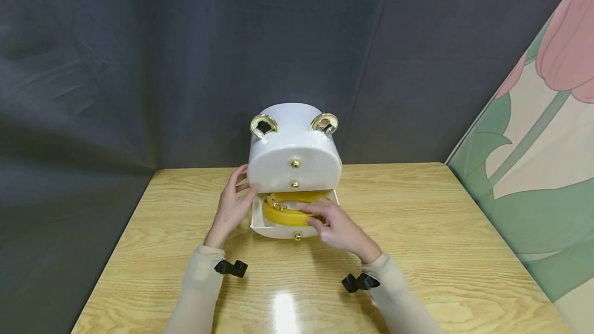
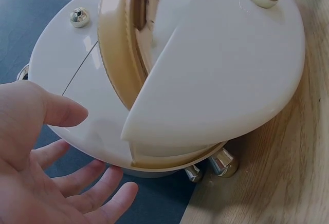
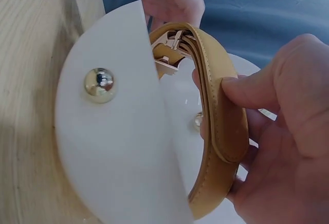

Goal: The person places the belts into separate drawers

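Note:
A coiled yellow belt [image 1: 283, 216] with a metal buckle [image 3: 172, 43] sits at the open bottom drawer [image 1: 258, 217] of a small white rounded drawer box [image 1: 294, 138]. My right hand [image 1: 337, 224] pinches the belt's coil between thumb and fingers; in the right wrist view the belt [image 3: 222, 100] rises above the drawer front [image 3: 110, 131]. At the box's left side is my left hand [image 1: 233, 205]. Its fingers [image 2: 95, 193] are spread and loosely bent along the box's edge, holding nothing; whether they touch it I cannot tell.
Two gold ring-shaped ears [image 1: 263, 126] stick out from the box's upper part, and round gold knobs [image 1: 295, 163] mark its drawers. Beneath is a wooden table [image 1: 417, 220]. A dark curtain [image 1: 185, 66] hangs behind, with a flowered panel [image 1: 533, 143] at the right.

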`<state>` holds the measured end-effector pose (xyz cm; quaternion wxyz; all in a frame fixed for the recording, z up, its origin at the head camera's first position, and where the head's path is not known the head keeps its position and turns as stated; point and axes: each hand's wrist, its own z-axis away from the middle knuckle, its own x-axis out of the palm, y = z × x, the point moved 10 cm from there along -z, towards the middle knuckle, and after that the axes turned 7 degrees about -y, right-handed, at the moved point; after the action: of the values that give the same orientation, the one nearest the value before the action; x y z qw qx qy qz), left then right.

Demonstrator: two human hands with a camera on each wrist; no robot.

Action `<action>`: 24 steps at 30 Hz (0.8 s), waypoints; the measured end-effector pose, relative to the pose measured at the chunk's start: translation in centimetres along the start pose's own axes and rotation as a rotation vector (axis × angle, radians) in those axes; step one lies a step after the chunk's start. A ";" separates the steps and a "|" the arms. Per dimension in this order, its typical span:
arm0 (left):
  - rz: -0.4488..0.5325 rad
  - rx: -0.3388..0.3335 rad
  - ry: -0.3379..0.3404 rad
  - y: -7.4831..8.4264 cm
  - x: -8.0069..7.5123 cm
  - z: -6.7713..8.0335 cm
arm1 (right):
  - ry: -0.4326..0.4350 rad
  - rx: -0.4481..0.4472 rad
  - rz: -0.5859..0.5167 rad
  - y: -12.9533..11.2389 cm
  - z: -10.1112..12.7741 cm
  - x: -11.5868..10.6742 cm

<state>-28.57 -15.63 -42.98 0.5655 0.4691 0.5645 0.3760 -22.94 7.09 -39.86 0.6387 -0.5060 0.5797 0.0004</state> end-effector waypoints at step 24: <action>0.027 0.023 -0.002 0.0 0.0 -0.1 | -0.076 0.072 -0.092 2.6 -2.5 2.0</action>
<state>-28.72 -15.64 -42.99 0.5557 0.4833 0.5619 0.3767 -25.63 5.55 -42.60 0.6774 -0.5085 0.5307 -0.0305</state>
